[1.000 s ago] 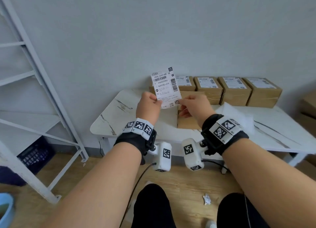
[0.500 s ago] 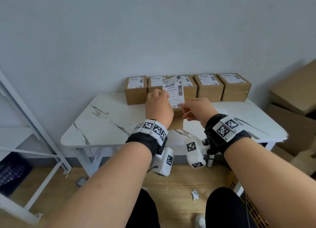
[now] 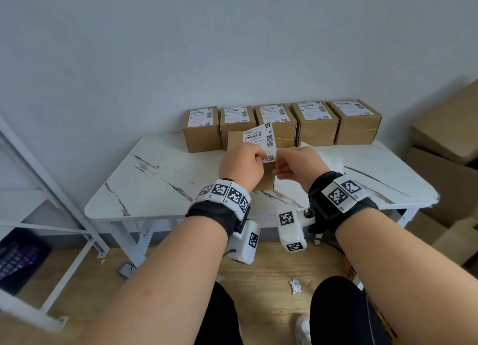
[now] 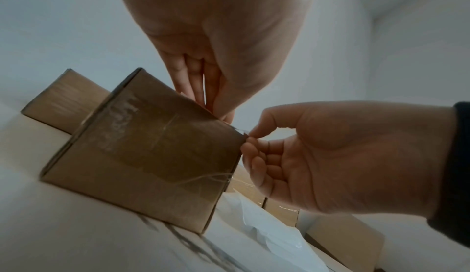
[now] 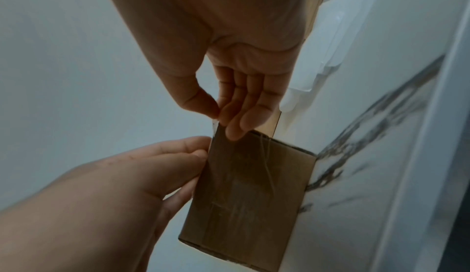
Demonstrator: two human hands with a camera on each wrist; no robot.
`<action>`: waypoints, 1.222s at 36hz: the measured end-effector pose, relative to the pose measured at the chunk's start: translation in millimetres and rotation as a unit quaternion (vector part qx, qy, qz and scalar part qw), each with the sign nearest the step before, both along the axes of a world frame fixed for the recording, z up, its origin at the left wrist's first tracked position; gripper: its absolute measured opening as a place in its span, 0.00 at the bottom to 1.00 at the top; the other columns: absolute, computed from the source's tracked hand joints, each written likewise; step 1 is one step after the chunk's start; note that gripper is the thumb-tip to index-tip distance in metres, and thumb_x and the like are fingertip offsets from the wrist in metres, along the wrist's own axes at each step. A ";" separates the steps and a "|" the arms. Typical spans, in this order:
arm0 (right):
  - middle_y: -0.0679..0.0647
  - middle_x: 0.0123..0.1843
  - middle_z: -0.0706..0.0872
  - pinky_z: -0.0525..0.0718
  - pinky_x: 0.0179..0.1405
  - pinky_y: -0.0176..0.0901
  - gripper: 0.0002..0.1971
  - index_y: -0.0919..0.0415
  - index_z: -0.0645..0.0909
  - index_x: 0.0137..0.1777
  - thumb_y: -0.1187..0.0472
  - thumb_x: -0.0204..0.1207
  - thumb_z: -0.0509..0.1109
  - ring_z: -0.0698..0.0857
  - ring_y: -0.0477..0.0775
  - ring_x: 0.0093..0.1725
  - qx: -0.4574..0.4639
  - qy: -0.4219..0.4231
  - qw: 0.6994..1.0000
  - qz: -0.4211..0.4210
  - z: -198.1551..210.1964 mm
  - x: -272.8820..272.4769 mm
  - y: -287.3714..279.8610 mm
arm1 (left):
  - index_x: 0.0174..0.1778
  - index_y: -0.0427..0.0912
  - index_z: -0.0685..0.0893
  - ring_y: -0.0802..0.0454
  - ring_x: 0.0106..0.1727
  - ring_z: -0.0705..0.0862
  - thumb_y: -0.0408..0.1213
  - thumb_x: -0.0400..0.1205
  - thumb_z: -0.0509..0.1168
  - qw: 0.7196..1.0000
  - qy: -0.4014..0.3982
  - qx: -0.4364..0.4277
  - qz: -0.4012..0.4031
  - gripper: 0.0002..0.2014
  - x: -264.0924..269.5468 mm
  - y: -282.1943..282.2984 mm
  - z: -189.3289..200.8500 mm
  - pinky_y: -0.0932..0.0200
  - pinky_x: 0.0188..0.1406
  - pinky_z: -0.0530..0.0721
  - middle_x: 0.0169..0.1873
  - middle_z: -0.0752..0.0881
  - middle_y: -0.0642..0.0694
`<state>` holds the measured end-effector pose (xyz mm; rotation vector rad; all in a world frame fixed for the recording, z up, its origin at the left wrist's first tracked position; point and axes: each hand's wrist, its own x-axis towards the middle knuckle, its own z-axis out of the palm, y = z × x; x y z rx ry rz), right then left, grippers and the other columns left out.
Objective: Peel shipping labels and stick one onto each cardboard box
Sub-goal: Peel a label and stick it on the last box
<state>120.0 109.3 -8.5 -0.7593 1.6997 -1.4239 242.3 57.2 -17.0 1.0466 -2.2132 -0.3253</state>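
Note:
A white shipping label point(image 3: 259, 139) is held by its near edge over a plain cardboard box point(image 3: 234, 140) standing on the table in front of me. My left hand point(image 3: 258, 158) pinches the label's near left corner. The right hand point(image 3: 278, 161) pinches the near right corner between thumb and forefinger point(image 5: 216, 113). The label's far end tilts up off the box top. From the left wrist, the box's taped side point(image 4: 152, 155) shows below both hands. Several labelled boxes point(image 3: 314, 123) stand in a row against the wall behind it.
The white marble table point(image 3: 160, 184) holds white backing sheets point(image 3: 335, 163) right of my hands. A white metal shelf frame point(image 3: 51, 189) stands at left with a dark crate point(image 3: 18, 259) beneath. Large cardboard cartons point(image 3: 445, 143) are stacked at right. A paper scrap point(image 3: 295, 285) lies on the floor.
Both hands have brought the label down from mid-air to just above the plain box. The view has swung right, showing the whole table.

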 end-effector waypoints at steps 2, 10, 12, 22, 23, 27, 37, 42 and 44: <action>0.61 0.34 0.82 0.84 0.31 0.42 0.06 0.71 0.81 0.47 0.71 0.76 0.64 0.85 0.57 0.31 -0.007 -0.016 1.000 0.001 -0.6 1.0 0.5 | 0.51 0.48 0.90 0.50 0.59 0.84 0.32 0.82 0.60 1.000 0.000 -0.003 0.000 0.13 0.1 -1.0 -0.2 0.56 0.53 0.83 0.59 0.87 0.50; 0.60 0.34 0.82 0.86 0.35 0.43 0.07 0.71 0.81 0.48 0.71 0.75 0.63 0.85 0.56 0.31 -0.026 -0.029 0.999 0.007 -5.3 -0.2 0.8 | 0.50 0.48 0.91 0.50 0.57 0.85 0.32 0.81 0.60 1.000 0.006 -0.001 0.001 0.14 -0.1 -1.9 -1.3 0.56 0.51 0.84 0.57 0.88 0.50; 0.60 0.34 0.82 0.86 0.35 0.43 0.05 0.70 0.81 0.44 0.70 0.75 0.63 0.85 0.56 0.32 -0.029 -0.035 0.999 0.008 -6.4 -0.6 1.0 | 0.49 0.48 0.91 0.51 0.55 0.85 0.33 0.80 0.61 1.000 0.006 -0.002 0.000 0.13 0.0 -2.6 -1.7 0.57 0.49 0.84 0.56 0.88 0.51; 0.59 0.34 0.82 0.86 0.37 0.42 0.06 0.69 0.80 0.41 0.69 0.77 0.64 0.85 0.55 0.34 -0.043 -0.074 0.996 0.009 -13.8 -4.7 0.4 | 0.44 0.49 0.91 0.52 0.50 0.87 0.37 0.80 0.64 1.000 0.003 -0.019 0.000 0.09 -1.3 -4.1 -3.2 0.56 0.44 0.86 0.51 0.90 0.52; 0.60 0.34 0.82 0.86 0.37 0.41 0.06 0.69 0.80 0.41 0.69 0.77 0.64 0.85 0.55 0.34 -0.043 -0.076 0.996 0.011 -14.5 -5.2 0.3 | 0.45 0.49 0.91 0.52 0.50 0.87 0.37 0.80 0.64 1.000 0.002 -0.020 0.000 0.09 -1.0 -4.1 -2.8 0.57 0.44 0.86 0.51 0.90 0.52; 0.60 0.36 0.83 0.86 0.37 0.40 0.05 0.71 0.80 0.44 0.69 0.77 0.64 0.86 0.54 0.35 -0.051 -0.090 0.994 0.019 -17.2 -6.4 1.1 | 0.44 0.48 0.92 0.53 0.50 0.87 0.37 0.80 0.64 1.000 -0.004 -0.019 -0.001 0.10 -0.2 -3.7 -1.2 0.59 0.42 0.85 0.51 0.90 0.52; 0.60 0.38 0.83 0.86 0.36 0.40 0.07 0.71 0.81 0.53 0.70 0.79 0.65 0.86 0.54 0.37 -0.072 -0.112 0.990 0.046 -19.9 -10.0 6.4 | 0.43 0.47 0.91 0.53 0.49 0.87 0.37 0.80 0.64 1.000 -0.018 -0.015 -0.001 0.09 1.3 -3.0 1.7 0.56 0.44 0.87 0.50 0.90 0.53; 0.59 0.38 0.85 0.86 0.37 0.41 0.05 0.69 0.82 0.49 0.71 0.80 0.65 0.87 0.53 0.37 -0.083 -0.101 0.989 0.068 -20.8 -12.4 9.9 | 0.45 0.47 0.91 0.52 0.50 0.87 0.37 0.80 0.64 1.000 -0.021 -0.011 -0.003 0.09 1.4 -2.5 2.3 0.59 0.43 0.86 0.53 0.90 0.52; 0.58 0.38 0.86 0.86 0.36 0.40 0.05 0.67 0.83 0.46 0.71 0.81 0.65 0.87 0.53 0.37 -0.083 -0.092 0.989 0.075 -20.8 -13.3 10.9 | 0.45 0.47 0.91 0.52 0.52 0.87 0.37 0.80 0.64 1.000 -0.022 -0.010 -0.005 0.09 1.6 -2.6 2.4 0.60 0.42 0.85 0.55 0.89 0.51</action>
